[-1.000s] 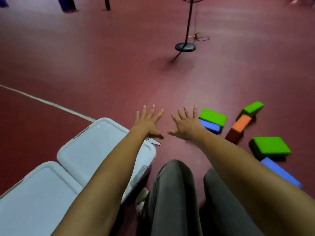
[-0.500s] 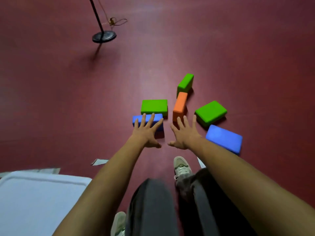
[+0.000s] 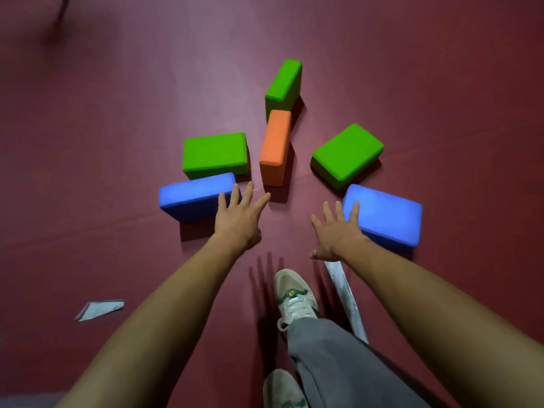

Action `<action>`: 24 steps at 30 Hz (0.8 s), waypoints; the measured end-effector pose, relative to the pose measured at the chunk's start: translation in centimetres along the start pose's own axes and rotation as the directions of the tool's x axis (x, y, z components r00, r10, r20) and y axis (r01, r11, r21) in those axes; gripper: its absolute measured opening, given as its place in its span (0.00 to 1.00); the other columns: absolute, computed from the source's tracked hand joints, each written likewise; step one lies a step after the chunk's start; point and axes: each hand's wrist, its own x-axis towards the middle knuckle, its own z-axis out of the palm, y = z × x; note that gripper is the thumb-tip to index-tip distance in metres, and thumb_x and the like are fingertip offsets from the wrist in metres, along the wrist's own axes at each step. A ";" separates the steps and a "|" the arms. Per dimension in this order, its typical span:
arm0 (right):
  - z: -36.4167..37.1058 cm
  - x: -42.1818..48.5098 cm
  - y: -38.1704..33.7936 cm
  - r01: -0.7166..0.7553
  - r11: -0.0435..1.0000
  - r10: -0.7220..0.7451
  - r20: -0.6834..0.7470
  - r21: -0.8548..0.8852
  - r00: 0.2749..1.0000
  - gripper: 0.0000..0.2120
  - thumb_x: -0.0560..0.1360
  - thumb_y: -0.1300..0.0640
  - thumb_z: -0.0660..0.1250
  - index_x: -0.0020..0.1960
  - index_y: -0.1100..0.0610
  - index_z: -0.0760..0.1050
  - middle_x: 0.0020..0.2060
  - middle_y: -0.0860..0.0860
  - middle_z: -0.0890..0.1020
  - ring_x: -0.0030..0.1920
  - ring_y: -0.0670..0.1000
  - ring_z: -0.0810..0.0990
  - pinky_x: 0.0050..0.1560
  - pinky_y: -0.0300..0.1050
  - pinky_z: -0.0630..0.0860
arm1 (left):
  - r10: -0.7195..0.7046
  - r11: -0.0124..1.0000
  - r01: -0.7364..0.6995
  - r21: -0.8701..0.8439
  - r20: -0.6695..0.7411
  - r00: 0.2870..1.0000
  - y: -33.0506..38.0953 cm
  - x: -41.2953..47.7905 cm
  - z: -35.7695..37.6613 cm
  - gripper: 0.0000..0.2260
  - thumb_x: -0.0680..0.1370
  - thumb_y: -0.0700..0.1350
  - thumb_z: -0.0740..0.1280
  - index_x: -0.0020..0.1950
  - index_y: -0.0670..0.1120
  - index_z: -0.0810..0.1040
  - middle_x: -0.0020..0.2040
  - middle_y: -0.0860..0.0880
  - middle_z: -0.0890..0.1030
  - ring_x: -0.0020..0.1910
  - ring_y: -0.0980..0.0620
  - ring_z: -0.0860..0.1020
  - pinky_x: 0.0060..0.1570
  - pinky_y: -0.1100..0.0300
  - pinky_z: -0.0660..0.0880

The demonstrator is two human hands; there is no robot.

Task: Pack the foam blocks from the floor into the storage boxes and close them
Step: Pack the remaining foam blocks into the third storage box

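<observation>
Several foam blocks lie on the red floor. A blue block (image 3: 191, 196) sits at the left with a green block (image 3: 215, 154) behind it. An orange block (image 3: 275, 147) stands on edge in the middle, and a green block (image 3: 284, 83) stands behind that. At the right are a flat green block (image 3: 348, 155) and a blue block (image 3: 385, 217). My left hand (image 3: 238, 219) is stretched out with spread fingers over the left blue block's right end. My right hand (image 3: 337, 231) is spread beside the right blue block's left edge. Both hold nothing. The storage boxes are out of view.
My shoes (image 3: 294, 298) and grey trouser leg (image 3: 338, 366) are at the bottom middle. A white strip (image 3: 346, 298) lies on the floor under my right forearm, and a white scrap (image 3: 98, 310) lies at the lower left. Bare floor surrounds the blocks.
The view has swung right and down, away from the white storage boxes, which have left the frame. The blocks are now closer and my two open hands have reached the two blue blocks.
</observation>
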 end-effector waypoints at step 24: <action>10.8 18.3 3.0 -0.351 0.936 0.351 -0.050 0.007 0.935 0.23 0.84 0.59 0.53 0.79 0.53 0.61 0.79 0.60 0.36 0.72 0.82 0.42 0.59 0.85 0.61 | -0.108 0.776 0.080 0.626 0.006 0.994 0.8 17.1 7.0 0.17 0.81 0.39 0.57 0.69 0.43 0.73 0.61 0.43 0.75 0.60 0.41 0.68 0.52 0.53 0.67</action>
